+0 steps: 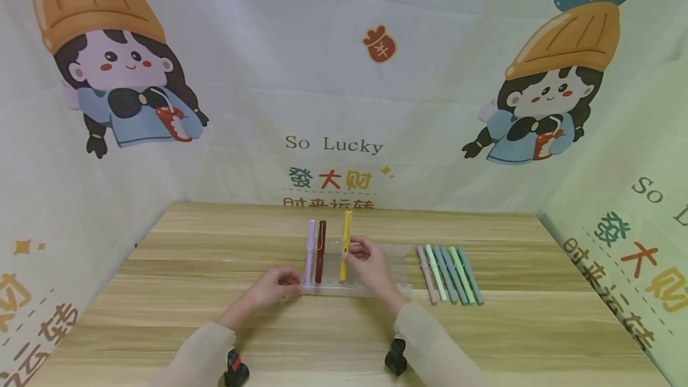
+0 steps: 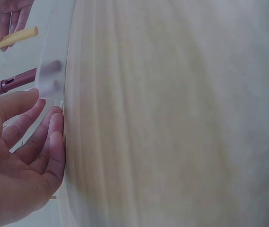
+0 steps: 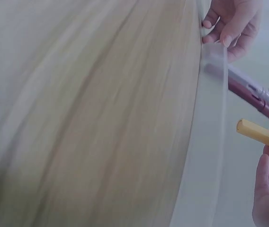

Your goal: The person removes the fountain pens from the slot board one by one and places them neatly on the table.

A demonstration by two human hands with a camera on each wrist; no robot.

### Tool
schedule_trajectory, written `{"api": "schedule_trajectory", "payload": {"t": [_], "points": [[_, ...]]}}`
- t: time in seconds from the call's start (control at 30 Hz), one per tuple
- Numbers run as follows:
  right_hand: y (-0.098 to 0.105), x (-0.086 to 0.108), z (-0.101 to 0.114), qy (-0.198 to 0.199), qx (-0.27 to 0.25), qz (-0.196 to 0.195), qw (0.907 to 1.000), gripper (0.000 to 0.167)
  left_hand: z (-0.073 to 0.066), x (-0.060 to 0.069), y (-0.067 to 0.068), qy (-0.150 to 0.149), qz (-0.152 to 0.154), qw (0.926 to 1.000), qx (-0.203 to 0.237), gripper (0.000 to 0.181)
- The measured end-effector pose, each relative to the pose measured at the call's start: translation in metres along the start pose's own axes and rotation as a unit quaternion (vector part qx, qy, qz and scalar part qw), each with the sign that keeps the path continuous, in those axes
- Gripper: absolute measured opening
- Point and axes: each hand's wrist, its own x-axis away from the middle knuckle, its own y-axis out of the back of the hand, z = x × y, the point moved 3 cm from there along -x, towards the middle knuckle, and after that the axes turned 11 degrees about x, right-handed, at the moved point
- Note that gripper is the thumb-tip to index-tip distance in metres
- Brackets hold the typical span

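Pale sleeves (image 1: 196,354) are slanting over a wooden table (image 1: 301,345), where a clear holder (image 1: 344,291) is resting, its left end gripped by the left hand (image 1: 271,287). The right hand (image 1: 371,264) is pinching a yellow pen (image 1: 346,243) upright over it, right of the dark-red pen (image 1: 321,251) and lilac pen (image 1: 310,251) standing there; doing this well is probably calling for keeping the pen plumb, guiding its foot behind the front lip (image 3: 205,137), and bracing the holder against sliding.

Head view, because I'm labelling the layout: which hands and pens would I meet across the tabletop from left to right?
Left hand, lavender pen, dark red pen, yellow pen, right hand, row of pastel pens.
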Motion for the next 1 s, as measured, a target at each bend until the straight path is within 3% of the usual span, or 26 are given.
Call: {"api": "schedule_trajectory", "payload": {"t": [0.13, 0.43, 0.63, 1.0], "points": [[0.009, 0.001, -0.005, -0.004, 0.004, 0.0, 1.0, 0.029, -0.001, 0.001, 0.0, 0.001, 0.0, 1.0, 0.0, 0.016], [0.03, -0.004, -0.042, -0.02, 0.032, -0.024, 0.999, 0.033, 0.0, 0.0, 0.001, -0.001, 0.003, 1.0, 0.004, 0.016], [0.049, -0.002, -0.046, -0.005, 0.057, -0.039, 0.9976, 0.031, 0.0, 0.0, 0.001, -0.001, 0.004, 1.0, 0.006, 0.016], [0.08, 0.005, -0.046, -0.013, 0.1, -0.049, 0.9936, 0.031, -0.001, 0.0, 0.001, 0.001, 0.002, 1.0, 0.01, 0.015]]}}
